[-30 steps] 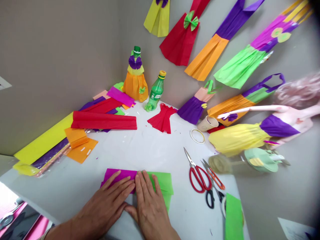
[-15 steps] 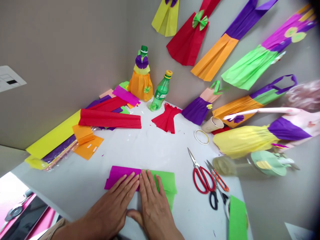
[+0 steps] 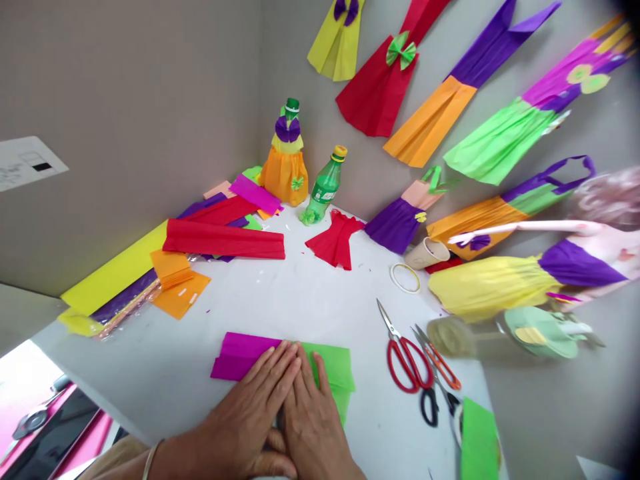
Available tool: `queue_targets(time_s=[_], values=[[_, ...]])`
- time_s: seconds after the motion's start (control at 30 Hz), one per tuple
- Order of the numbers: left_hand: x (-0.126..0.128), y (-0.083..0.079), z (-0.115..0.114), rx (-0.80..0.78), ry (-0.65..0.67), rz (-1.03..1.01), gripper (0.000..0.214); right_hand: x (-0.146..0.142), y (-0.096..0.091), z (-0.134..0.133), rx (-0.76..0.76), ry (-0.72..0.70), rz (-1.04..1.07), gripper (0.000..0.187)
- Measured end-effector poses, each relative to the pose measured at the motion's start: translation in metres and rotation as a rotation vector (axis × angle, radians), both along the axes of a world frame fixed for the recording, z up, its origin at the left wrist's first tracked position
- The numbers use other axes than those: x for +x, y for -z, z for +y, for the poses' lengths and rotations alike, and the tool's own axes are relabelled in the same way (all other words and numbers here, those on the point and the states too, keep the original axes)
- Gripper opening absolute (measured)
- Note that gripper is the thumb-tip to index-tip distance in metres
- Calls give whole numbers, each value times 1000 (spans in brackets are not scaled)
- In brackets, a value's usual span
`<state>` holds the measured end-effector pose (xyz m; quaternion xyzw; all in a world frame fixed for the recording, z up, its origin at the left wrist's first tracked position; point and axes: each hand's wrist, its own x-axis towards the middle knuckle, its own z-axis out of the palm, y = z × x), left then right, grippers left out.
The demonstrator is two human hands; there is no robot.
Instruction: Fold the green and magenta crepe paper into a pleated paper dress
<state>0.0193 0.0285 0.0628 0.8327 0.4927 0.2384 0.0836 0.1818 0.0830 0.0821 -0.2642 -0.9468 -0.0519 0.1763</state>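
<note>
Both hands lie flat on a strip of crepe paper at the near edge of the white table. The strip's left half is magenta crepe paper; its right half is green crepe paper. My left hand has its fingers stretched out and pressed over the seam where the two colours meet. My right hand rests beside it, partly under the left, with its fingers flat on the green half. Neither hand holds anything.
Red scissors, orange scissors and a black-handled pair lie to the right. A tape ring, paper cup, green bottle, dressed bottle, small red paper dress, folded crepe sheets and a doll sit farther back.
My left hand has slid right over the seam and now overlaps my right hand. The camera has shifted slightly, so everything sits a little further right and lower.
</note>
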Motion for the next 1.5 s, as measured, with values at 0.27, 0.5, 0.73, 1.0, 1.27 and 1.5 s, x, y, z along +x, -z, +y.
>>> queue_targets(time_s=[0.27, 0.5, 0.73, 1.0, 1.27, 1.5], values=[[-4, 6, -4, 49, -111, 78, 123, -1, -2, 0, 8, 13, -28, 73], [-15, 8, -8, 7, -161, 216, 135, -2, 0, -1, -52, 68, -1, 88], [-34, 6, -13, 103, -245, 288, 127, 0, 1, -4, -110, 70, -21, 91], [-73, 9, -20, 134, -340, 363, 114, -1, 0, -4, -117, 79, -3, 88], [-28, -11, -2, 146, -94, 196, 115, -1, 0, -3, -54, 58, -4, 85], [-13, 4, 1, 162, -61, 156, 116, 3, -1, 2, -49, 32, -18, 82]])
